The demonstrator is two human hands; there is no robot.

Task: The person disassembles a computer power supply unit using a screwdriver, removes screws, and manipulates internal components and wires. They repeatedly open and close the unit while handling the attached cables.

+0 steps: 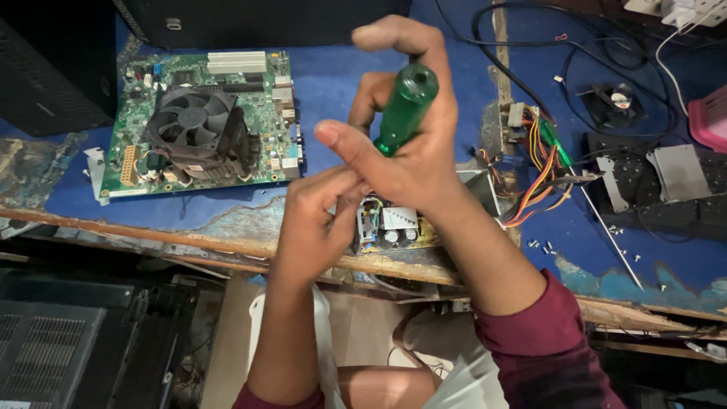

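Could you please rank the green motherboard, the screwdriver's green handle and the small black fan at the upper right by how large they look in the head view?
1. green motherboard, plainly the largest.
2. green handle, held in the right hand; it sits nearer the camera, so it looks bigger than it is.
3. small black fan, smallest.

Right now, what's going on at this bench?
A person's right hand grips a green-handled screwdriver, pointed down at an opened power supply at the table edge. The left hand steadies it at the board. A motherboard with fan lies left, apart; loose screws lie right.
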